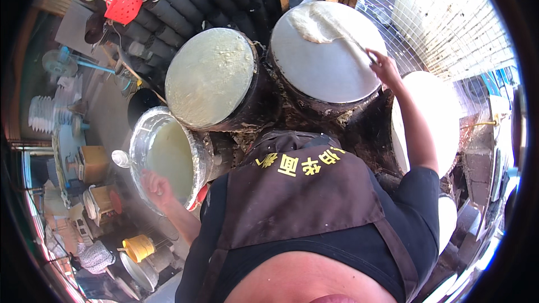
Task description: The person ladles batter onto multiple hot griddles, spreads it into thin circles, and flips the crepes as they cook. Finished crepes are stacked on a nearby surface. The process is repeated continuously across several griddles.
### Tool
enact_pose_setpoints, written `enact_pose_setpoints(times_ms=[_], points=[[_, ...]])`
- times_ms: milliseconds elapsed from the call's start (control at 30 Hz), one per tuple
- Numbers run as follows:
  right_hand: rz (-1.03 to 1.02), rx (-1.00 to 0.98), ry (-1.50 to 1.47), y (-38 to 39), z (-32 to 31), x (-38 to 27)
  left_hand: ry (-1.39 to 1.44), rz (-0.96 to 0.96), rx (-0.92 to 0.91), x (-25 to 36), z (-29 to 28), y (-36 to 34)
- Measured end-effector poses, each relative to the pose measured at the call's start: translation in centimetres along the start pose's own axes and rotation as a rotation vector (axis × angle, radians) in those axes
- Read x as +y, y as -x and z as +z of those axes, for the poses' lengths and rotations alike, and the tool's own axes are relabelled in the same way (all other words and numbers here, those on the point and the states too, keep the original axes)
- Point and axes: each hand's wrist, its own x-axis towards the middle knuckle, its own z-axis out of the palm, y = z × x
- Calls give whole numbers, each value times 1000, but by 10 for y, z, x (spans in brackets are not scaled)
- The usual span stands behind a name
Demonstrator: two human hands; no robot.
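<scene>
My right hand (384, 69) grips the dark end of a thin-handled tool (359, 48), whose far part reaches a pale, wet spread of batter or dough (316, 24). That spread lies on the far side of a round, flat, light-topped drum (331, 73); the tool's head is not clear against it. My left hand (158, 189) hangs over the near left rim of a bucket (202, 157) of pale, cloudy liquid (170, 154). Its fingers are loosely bent and somewhat apart, with nothing visible in them. Beside the bucket's outer left edge is a rounded white thing (120, 159), perhaps a ladle bowl.
Left of the centre drum stands another drum (208, 78) with pale crumbs on top. A third white-topped drum (429, 118) is beside my right arm. Wire mesh (393, 0) rises at far right. A red basket (123, 3) and yellow container (138, 247) are on the left.
</scene>
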Motion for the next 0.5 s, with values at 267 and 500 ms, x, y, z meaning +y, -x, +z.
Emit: enact_pose_setpoints(times_ms=[267, 500], points=[[-155, -198, -5, 16, 18, -32, 78, -27, 66, 0, 4, -1], [-259, 67, -35, -26, 19, -6, 100, -24, 116, 1, 9, -6]])
